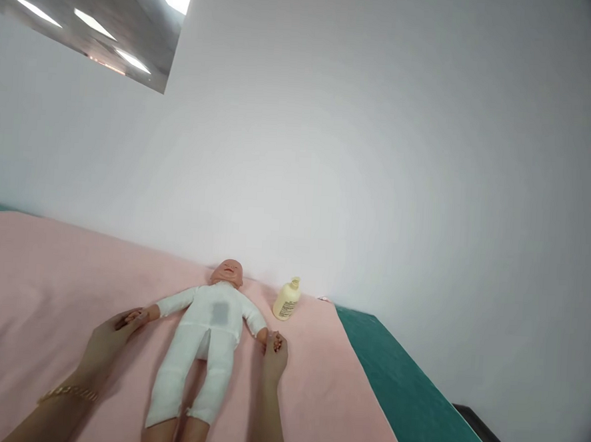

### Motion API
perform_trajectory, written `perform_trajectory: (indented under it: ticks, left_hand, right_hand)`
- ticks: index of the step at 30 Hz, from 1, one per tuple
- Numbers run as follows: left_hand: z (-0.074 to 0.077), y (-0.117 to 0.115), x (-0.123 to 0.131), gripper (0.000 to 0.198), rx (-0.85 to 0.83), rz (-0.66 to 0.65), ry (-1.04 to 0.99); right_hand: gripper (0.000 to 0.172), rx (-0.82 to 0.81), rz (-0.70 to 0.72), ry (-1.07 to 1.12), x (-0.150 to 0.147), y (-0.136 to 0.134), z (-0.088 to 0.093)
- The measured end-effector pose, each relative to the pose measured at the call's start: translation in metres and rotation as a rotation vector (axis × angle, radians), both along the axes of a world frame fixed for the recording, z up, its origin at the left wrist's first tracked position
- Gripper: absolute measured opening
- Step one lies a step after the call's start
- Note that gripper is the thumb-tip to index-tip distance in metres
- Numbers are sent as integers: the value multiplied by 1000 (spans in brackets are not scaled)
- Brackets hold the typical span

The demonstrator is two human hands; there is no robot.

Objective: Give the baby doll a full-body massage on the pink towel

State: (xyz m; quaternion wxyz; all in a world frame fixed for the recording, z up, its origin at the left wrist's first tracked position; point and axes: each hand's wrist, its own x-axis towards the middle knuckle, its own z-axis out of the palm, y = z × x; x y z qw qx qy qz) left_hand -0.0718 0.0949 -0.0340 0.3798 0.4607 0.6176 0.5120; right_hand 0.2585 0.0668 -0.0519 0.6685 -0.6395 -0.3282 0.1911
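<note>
A baby doll [213, 319] in a white suit lies on its back, head toward the wall and arms spread out to both sides. A grey square marks its chest. My left hand [110, 340] is closed around the doll's hand on the left, thumb on top. On the other side, my right hand [275, 357] pinches the doll's other hand between thumb and fingers. A pale yellow pump bottle [287, 299] with dark print stands just beyond my right hand, apart from it. The doll's feet run out of the bottom of the picture.
A pink cloth [325, 396] lies under the doll, over a green surface [406, 381] that shows along the right edge. Behind rises a plain pale wall [380, 153]. A mirror-like panel [113, 10] reflecting lights is at upper left. A dark edge [487, 436] shows at lower right.
</note>
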Motion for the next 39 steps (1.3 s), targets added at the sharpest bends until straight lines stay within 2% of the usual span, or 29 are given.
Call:
perform_trajectory:
  ticks: [5, 8, 17, 23, 29, 39]
  left_hand:
    - [4, 2, 0, 42, -27, 5, -76]
    - [0, 5, 2, 41, 7, -21, -43]
    - [-5, 9, 6, 43, 9, -23, -53]
    - [-8, 12, 2, 51, -1, 33, -97]
    - [-9, 13, -1, 58, -15, -6, -132]
    - [6, 0, 10, 46, 0, 11, -109]
  right_hand:
    - [67, 25, 24, 106, 8, 10, -6]
    - [72, 46, 42, 137, 9, 7, -8]
    - [64, 69, 33, 146, 5, 3, -8]
    - [72, 81, 40, 179, 6, 3, -11]
    - [70, 80, 64, 184, 5, 2, -10]
    - [50, 76, 59, 137, 1, 0, -6]
